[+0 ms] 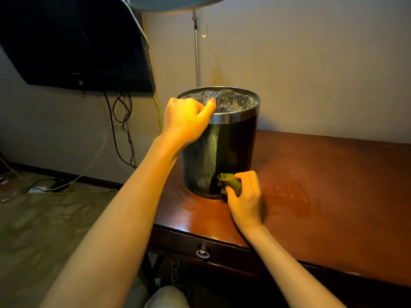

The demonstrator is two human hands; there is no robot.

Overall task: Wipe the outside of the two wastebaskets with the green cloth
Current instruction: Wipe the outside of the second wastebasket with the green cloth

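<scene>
**Wiping low on the first basket**

At frame centre, the wastebasket [219, 143] stands on the desk [311, 185]. The left hand [189, 118] grips its rim; the right hand [244, 194] pinches the green cloth [229, 182] against the base. Next, I'd guess — turning the basket to reach unwiped sides.

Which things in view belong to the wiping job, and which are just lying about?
Job: black wastebasket on the wooden desk; green cloth against its lower wall; right hand gripping the cloth; left hand holding the rim. Only one wastebasket shows.
Lying about: wall television; hanging cables; metal pole; power strip on the floor; drawer ring pull.
</scene>
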